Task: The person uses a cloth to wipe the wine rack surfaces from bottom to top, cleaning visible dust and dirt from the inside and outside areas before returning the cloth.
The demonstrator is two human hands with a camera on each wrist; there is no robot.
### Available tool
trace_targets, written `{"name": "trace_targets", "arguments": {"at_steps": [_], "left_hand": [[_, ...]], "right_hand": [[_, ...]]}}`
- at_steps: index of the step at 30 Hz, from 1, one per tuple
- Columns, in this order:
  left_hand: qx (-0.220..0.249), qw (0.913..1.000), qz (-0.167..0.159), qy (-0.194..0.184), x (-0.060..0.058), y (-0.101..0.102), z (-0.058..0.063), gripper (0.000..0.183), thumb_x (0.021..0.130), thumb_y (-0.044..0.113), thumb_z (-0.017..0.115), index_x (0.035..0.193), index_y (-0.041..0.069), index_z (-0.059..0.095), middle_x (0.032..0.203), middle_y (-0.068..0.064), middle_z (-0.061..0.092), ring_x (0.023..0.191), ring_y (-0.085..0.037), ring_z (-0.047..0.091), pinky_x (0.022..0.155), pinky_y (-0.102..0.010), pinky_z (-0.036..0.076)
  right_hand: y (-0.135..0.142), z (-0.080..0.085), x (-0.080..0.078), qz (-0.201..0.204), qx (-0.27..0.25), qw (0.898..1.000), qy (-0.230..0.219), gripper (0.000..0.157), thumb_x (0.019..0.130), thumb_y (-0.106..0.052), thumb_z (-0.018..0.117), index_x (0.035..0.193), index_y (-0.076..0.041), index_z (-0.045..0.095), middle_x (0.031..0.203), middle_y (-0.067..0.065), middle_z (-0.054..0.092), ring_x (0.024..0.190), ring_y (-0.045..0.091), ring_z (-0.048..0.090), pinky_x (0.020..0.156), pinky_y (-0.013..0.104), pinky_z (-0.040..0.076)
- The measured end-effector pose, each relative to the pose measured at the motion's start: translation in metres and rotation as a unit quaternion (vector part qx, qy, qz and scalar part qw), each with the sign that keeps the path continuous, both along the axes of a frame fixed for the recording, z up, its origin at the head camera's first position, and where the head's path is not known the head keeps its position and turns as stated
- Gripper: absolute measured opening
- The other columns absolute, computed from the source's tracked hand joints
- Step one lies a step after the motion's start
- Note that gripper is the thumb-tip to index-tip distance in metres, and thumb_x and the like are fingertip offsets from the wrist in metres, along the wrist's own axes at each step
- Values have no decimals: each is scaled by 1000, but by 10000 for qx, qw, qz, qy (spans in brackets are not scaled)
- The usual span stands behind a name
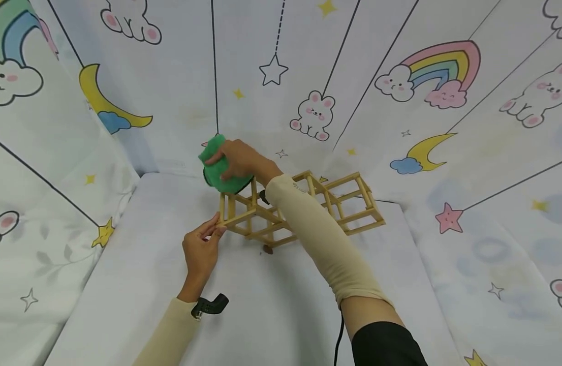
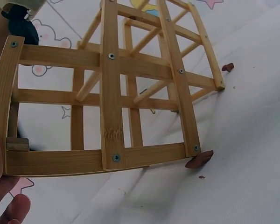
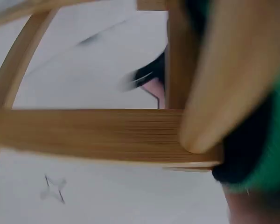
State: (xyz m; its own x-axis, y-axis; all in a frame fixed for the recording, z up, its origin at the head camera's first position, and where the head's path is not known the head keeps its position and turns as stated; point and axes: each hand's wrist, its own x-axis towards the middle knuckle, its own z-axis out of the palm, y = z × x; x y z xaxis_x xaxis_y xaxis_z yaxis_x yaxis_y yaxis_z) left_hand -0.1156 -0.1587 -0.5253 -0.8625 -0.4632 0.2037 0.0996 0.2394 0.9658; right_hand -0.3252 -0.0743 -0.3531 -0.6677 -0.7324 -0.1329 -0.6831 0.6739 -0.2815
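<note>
The slatted rack (image 2: 111,93) near the bench's far edge is pale, smooth wood with visible grain and a faint satin sheen, its joints set with metal screw heads (image 2: 116,158). The green cloth (image 1: 213,175) looks soft and matt. Matt white covers the bench (image 1: 125,284); beyond its far edge hangs a creased, printed sheet (image 1: 185,76). The beige sleeve (image 1: 317,239) is matt, stretchy-looking fabric.

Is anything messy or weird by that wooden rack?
Yes! Two brown lumps are near corners of the wooden rack, with a tiny crumb on the white surface. They look odd, dark against white, maybe bits broken off something, but I can't tell.
</note>
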Motion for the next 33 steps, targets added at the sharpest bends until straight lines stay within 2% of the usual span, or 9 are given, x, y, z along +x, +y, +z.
{"name": "trace_targets", "arguments": {"at_steps": [2, 4, 8, 12, 17, 21, 24, 30, 33], "left_hand": [[53, 10000, -36, -24, 0, 0, -1, 41, 92, 21, 84, 132, 14, 76, 113, -10, 81, 95, 14, 66, 65, -14, 44], [106, 9999, -95, -33, 0, 2, 0, 41, 93, 23, 83, 133, 15, 76, 115, -11, 81, 94, 14, 66, 65, -13, 45], [183, 9998, 4, 120, 0, 4, -2, 39, 93, 23, 83, 131, 16, 78, 114, -10, 82, 92, 12, 67, 64, -11, 45], [290, 9975, 472, 435, 0, 8, -3, 33, 89, 17, 87, 121, 11, 82, 106, -11, 83, 88, 6, 68, 64, -10, 45], [617, 9910, 942, 719, 1, 16, 10, 26, 84, 5, 90, 108, -3, 81, 99, -20, 82, 86, 1, 69, 66, -14, 42], [852, 9873, 1054, 827, 1, 19, 17, 24, 83, -2, 89, 102, -10, 78, 95, -26, 80, 80, 0, 72, 64, -14, 42], [931, 9866, 1019, 867, -1, 18, 10, 23, 83, -2, 89, 101, -9, 78, 94, -26, 80, 77, 0, 71, 62, -11, 44], [781, 9878, 974, 929, -3, 14, -4, 22, 83, 8, 91, 100, -1, 81, 97, -18, 82, 76, 1, 69, 58, -9, 47], [808, 9863, 1012, 1022, -3, 14, -6, 21, 81, 7, 92, 98, -1, 82, 95, -19, 82, 75, 3, 71, 57, -9, 47]], "right_hand": [[1, -1, 4, -330, -288, 9957, 810, 47, 100, -21, 77, 144, -35, 68, 148, 3, 66, 130, 23, 64, 101, 37, 57], [4, 1, 11, -702, -758, 9884, 1115, 47, 101, -22, 77, 144, -36, 68, 145, 2, 69, 127, 22, 66, 99, 36, 57], [11, 3, 28, -556, -1046, 9910, 618, 53, 94, -26, 84, 143, -38, 67, 152, 0, 64, 136, 22, 62, 104, 33, 56], [13, -10, 39, -60, -295, 9958, 870, 49, 96, -22, 82, 141, -38, 69, 145, -2, 69, 128, 24, 67, 99, 36, 59], [13, -21, 44, 20, 339, 9952, 914, 43, 100, -9, 73, 135, -35, 74, 136, -6, 75, 121, 23, 70, 91, 34, 61], [16, -21, 46, 152, 620, 9975, 304, 45, 98, -3, 72, 132, -32, 76, 138, -7, 73, 128, 22, 65, 91, 32, 59], [20, -18, 48, 155, 538, 9982, -223, 43, 93, -10, 84, 128, -34, 78, 141, -7, 71, 127, 17, 63, 88, 30, 59], [21, -21, 54, 50, 55, 9959, 900, 42, 100, -16, 76, 137, -37, 72, 138, -4, 74, 118, 19, 70, 89, 35, 59], [20, -23, 57, 295, 279, 9970, 656, 41, 102, -12, 72, 137, -33, 73, 137, -3, 74, 111, 18, 70, 83, 32, 58]]}}
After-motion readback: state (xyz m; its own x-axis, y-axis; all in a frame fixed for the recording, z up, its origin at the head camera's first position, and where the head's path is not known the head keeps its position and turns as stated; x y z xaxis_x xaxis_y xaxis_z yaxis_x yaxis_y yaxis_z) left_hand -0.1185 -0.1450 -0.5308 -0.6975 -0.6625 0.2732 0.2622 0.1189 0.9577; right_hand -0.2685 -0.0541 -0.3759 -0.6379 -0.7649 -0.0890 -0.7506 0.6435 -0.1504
